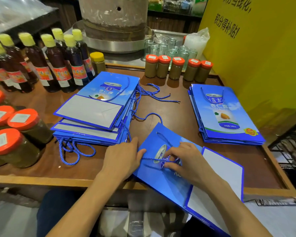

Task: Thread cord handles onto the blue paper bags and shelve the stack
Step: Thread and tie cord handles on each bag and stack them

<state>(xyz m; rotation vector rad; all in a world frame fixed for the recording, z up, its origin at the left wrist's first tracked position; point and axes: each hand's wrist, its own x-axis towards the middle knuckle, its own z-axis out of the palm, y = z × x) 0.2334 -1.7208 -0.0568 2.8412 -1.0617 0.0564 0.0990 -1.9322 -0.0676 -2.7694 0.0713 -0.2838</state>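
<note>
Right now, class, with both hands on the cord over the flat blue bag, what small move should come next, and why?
Probably draw the cord snug with the left hand while the right hand pins its other end at the blue bag. The cord runs straight between both hands, so the threading looks unfinished.

Bare tabletop (181, 117) runs up the middle of the frame between the left bag stack (92, 108) and the right bag stack (229, 117), crossed only by loose cords (169, 100). Bottles (58, 65) and big orange-lidded jars (22, 127) wall the left edge, small jars (177, 69) line the top, and a yellow board (263, 57) closes the right
</note>
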